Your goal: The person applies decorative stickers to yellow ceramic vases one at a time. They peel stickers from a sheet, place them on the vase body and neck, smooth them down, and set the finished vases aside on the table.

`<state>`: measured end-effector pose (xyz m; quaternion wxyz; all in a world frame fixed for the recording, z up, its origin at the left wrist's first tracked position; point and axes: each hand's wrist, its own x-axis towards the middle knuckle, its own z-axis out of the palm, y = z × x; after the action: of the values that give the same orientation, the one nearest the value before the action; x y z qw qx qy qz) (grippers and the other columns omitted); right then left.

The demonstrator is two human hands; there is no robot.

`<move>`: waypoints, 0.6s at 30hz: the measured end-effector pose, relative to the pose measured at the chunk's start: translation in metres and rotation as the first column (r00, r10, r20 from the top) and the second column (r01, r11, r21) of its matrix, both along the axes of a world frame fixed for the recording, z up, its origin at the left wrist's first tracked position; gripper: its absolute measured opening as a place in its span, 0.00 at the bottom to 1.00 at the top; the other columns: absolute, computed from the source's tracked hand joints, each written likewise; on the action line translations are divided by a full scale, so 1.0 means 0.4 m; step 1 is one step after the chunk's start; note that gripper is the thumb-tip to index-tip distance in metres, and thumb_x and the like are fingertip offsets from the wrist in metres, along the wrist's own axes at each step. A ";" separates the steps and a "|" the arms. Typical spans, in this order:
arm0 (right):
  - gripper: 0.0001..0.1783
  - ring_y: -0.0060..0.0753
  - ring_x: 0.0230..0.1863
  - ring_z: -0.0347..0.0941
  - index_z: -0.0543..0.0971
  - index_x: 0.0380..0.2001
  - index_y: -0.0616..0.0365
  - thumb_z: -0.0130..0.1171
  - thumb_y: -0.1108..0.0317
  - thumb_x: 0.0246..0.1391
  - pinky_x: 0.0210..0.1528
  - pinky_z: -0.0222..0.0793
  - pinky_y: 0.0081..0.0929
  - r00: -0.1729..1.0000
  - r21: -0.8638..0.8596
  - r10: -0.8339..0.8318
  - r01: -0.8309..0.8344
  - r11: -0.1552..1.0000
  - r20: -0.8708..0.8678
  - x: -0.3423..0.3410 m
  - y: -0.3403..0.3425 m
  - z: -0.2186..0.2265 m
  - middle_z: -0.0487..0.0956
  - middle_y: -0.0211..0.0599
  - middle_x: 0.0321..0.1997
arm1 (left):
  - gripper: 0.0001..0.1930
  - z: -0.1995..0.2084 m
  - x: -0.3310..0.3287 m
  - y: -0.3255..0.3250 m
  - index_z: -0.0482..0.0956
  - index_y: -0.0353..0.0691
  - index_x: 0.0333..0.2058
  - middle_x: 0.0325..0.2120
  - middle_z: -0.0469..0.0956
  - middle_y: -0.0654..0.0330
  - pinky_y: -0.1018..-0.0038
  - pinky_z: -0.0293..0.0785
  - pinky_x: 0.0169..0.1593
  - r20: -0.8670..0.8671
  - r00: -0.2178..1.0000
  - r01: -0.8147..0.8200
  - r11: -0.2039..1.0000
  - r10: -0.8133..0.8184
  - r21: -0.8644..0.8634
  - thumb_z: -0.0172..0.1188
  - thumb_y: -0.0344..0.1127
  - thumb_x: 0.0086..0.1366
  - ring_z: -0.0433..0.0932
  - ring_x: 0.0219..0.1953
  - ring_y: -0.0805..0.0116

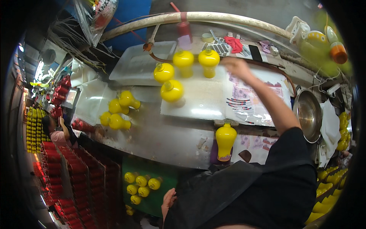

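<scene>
My right hand (235, 68) reaches across the bench, blurred by motion, close beside a glossy yellow vase (209, 58). Whether it touches that vase I cannot tell; its fingers are smeared. More yellow vases, among them one (171, 91) nearer me, stand to the left on a white board (198, 97). Low by my side hangs my left hand (169, 198), its fingers loosely bent, with nothing visible in them. At the bench's near edge another yellow vase (225, 139) has a patterned band at its lower end. Printed decal sheets (263, 91) lie under my right forearm.
Several yellow vases (120, 121) lie on the bench at left, and more (143, 181) stand below on green. A white tray (131, 57), a phone (255, 53) and a metal basin (307, 114) surround the work area. Red stacks (72, 171) and another person (59, 131) are left.
</scene>
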<state>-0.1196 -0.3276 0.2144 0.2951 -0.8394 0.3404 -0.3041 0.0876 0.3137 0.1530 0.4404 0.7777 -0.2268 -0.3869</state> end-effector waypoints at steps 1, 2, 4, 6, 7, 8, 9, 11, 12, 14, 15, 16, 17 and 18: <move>0.14 0.28 0.35 0.85 0.86 0.49 0.58 0.60 0.65 0.64 0.37 0.82 0.29 0.999 0.617 0.035 -0.030 0.787 0.004 0.025 0.110 -0.015 0.87 0.40 0.39 | 0.19 0.021 0.006 -0.017 0.82 0.43 0.56 0.56 0.78 0.56 0.64 0.73 0.59 0.048 0.997 0.061 0.996 -0.058 -0.058 0.63 0.26 0.67 0.77 0.57 0.63; 0.13 0.24 0.28 0.83 0.87 0.46 0.57 0.62 0.64 0.63 0.30 0.79 0.25 0.966 0.586 0.257 -0.219 0.780 0.020 0.049 0.228 -0.028 0.88 0.37 0.33 | 0.20 0.044 0.015 -0.037 0.81 0.44 0.57 0.56 0.78 0.56 0.65 0.73 0.60 0.061 0.991 0.130 0.973 -0.121 -0.192 0.62 0.25 0.67 0.77 0.58 0.64; 0.11 0.27 0.27 0.82 0.88 0.39 0.58 0.66 0.63 0.59 0.31 0.78 0.28 0.824 0.532 0.532 -0.545 0.648 0.196 0.086 0.452 -0.037 0.87 0.38 0.29 | 0.21 0.098 0.043 -0.072 0.83 0.47 0.55 0.60 0.77 0.55 0.63 0.72 0.63 0.203 0.894 0.422 0.903 -0.400 -0.077 0.61 0.26 0.64 0.76 0.61 0.58; 0.13 0.34 0.32 0.84 0.87 0.37 0.58 0.68 0.59 0.57 0.38 0.78 0.31 0.635 0.531 0.720 -0.727 0.434 0.281 0.123 0.629 -0.035 0.87 0.39 0.33 | 0.19 0.103 0.068 -0.149 0.84 0.47 0.53 0.57 0.80 0.56 0.61 0.68 0.66 0.318 0.697 0.703 0.699 -0.642 -0.131 0.61 0.33 0.62 0.75 0.62 0.53; 0.13 0.34 0.37 0.84 0.87 0.38 0.57 0.68 0.59 0.58 0.43 0.78 0.32 0.547 0.573 0.743 -0.774 0.272 0.386 0.147 0.702 -0.035 0.87 0.39 0.36 | 0.16 0.113 0.065 -0.164 0.85 0.47 0.50 0.53 0.82 0.59 0.62 0.71 0.63 0.156 0.732 0.680 0.724 -0.663 -0.115 0.59 0.34 0.64 0.77 0.59 0.53; 0.12 0.36 0.40 0.83 0.87 0.41 0.55 0.67 0.60 0.59 0.45 0.77 0.34 0.462 0.599 0.774 -0.789 0.137 0.432 0.176 0.763 -0.035 0.87 0.40 0.40 | 0.12 0.128 0.059 -0.166 0.85 0.45 0.46 0.48 0.84 0.60 0.64 0.74 0.58 0.037 0.761 0.648 0.761 -0.647 -0.034 0.57 0.36 0.67 0.79 0.54 0.55; 0.11 0.34 0.42 0.82 0.87 0.42 0.57 0.67 0.63 0.60 0.45 0.77 0.32 0.434 0.725 0.834 -0.686 0.060 0.342 0.182 0.799 -0.031 0.86 0.38 0.41 | 0.11 0.132 0.069 -0.180 0.85 0.44 0.44 0.46 0.84 0.59 0.65 0.74 0.56 -0.015 0.753 0.658 0.752 -0.658 0.043 0.57 0.37 0.68 0.80 0.52 0.57; 0.10 0.33 0.43 0.81 0.86 0.44 0.57 0.68 0.66 0.61 0.45 0.76 0.30 0.378 0.775 0.892 -0.629 0.052 0.248 0.198 0.847 -0.023 0.85 0.38 0.43 | 0.10 0.138 0.077 -0.181 0.85 0.42 0.43 0.42 0.83 0.60 0.69 0.75 0.51 -0.150 0.774 0.633 0.763 -0.615 0.134 0.60 0.38 0.70 0.81 0.48 0.63; 0.11 0.35 0.42 0.81 0.86 0.44 0.57 0.68 0.66 0.61 0.45 0.77 0.31 0.376 0.738 0.897 -0.669 0.088 0.233 0.201 0.856 -0.017 0.85 0.39 0.42 | 0.09 0.140 0.081 -0.174 0.84 0.40 0.43 0.41 0.83 0.61 0.72 0.75 0.48 -0.240 0.802 0.589 0.792 -0.548 0.161 0.62 0.37 0.70 0.81 0.45 0.67; 0.12 0.41 0.42 0.83 0.87 0.45 0.55 0.68 0.64 0.60 0.45 0.78 0.33 0.372 0.723 0.922 -0.665 0.186 0.104 0.204 0.859 -0.004 0.85 0.41 0.41 | 0.11 0.133 0.080 -0.159 0.85 0.44 0.46 0.41 0.83 0.62 0.69 0.75 0.51 0.044 0.793 0.605 0.794 -0.608 0.055 0.66 0.40 0.68 0.80 0.46 0.63; 0.14 0.42 0.42 0.84 0.87 0.45 0.56 0.68 0.62 0.59 0.46 0.78 0.34 0.370 0.743 0.927 -0.638 0.202 0.066 0.207 0.858 0.005 0.86 0.42 0.42 | 0.12 0.128 0.085 -0.151 0.85 0.45 0.46 0.41 0.83 0.60 0.67 0.75 0.51 0.141 0.776 0.626 0.779 -0.615 -0.046 0.64 0.42 0.68 0.80 0.47 0.60; 0.15 0.42 0.42 0.84 0.87 0.45 0.56 0.69 0.60 0.58 0.47 0.78 0.34 0.352 0.767 0.936 -0.603 0.219 0.009 0.209 0.855 0.014 0.86 0.43 0.42 | 0.13 0.122 0.090 -0.145 0.86 0.46 0.46 0.41 0.83 0.59 0.64 0.74 0.51 0.210 0.740 0.663 0.745 -0.639 -0.067 0.63 0.44 0.68 0.80 0.47 0.58; 0.17 0.44 0.43 0.84 0.87 0.44 0.57 0.68 0.58 0.58 0.47 0.78 0.36 0.322 0.805 0.945 -0.543 0.241 -0.065 0.217 0.855 0.022 0.86 0.44 0.41 | 0.13 0.120 0.095 -0.135 0.85 0.47 0.47 0.39 0.82 0.58 0.64 0.75 0.50 0.096 0.746 0.665 0.745 -0.659 -0.053 0.65 0.43 0.67 0.80 0.45 0.57; 0.18 0.46 0.44 0.83 0.86 0.44 0.58 0.67 0.56 0.57 0.48 0.77 0.37 0.293 0.824 0.951 -0.511 0.244 -0.100 0.226 0.857 0.030 0.86 0.45 0.41 | 0.15 0.115 0.101 -0.131 0.85 0.46 0.48 0.38 0.82 0.58 0.65 0.75 0.47 0.022 0.742 0.671 0.740 -0.671 -0.043 0.66 0.43 0.66 0.80 0.43 0.58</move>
<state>-0.0294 0.0151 0.2264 0.5543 -0.7715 0.0214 0.3116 0.1279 0.2613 0.1991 0.2900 0.6343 -0.5017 -0.5118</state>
